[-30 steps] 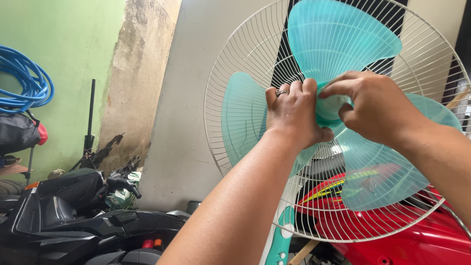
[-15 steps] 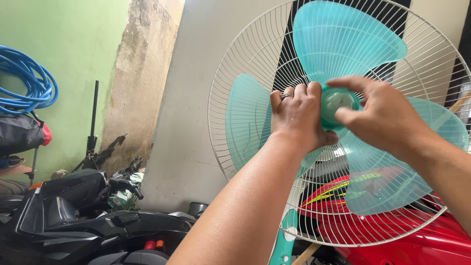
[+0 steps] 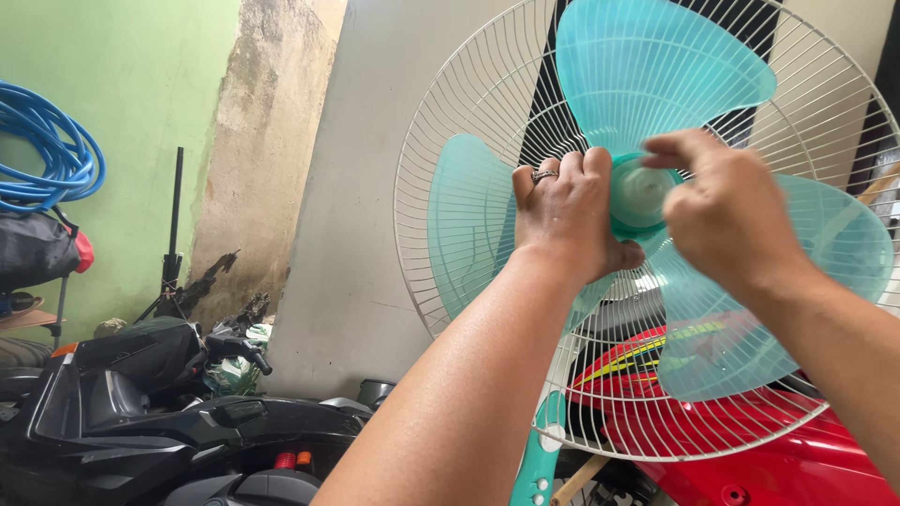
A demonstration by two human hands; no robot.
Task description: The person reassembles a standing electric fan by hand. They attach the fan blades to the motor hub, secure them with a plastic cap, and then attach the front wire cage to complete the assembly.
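Hand (image 3: 569, 220) grips fan hub (image 3: 639, 195) before grey wall (image 3: 361, 187).

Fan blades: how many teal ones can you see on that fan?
3. One blade points up above the hub, one spreads left behind the left hand, and one hangs lower right, partly covered by the right hand. No others show.

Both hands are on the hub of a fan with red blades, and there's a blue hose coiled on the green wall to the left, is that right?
Not quite: the fan blades are translucent teal, not red; the red thing is a vehicle body behind the wire guard. The head view shows it. The rest holds: the left hand and right hand are at the hub, and a blue hose hangs coiled on the green wall to the left.
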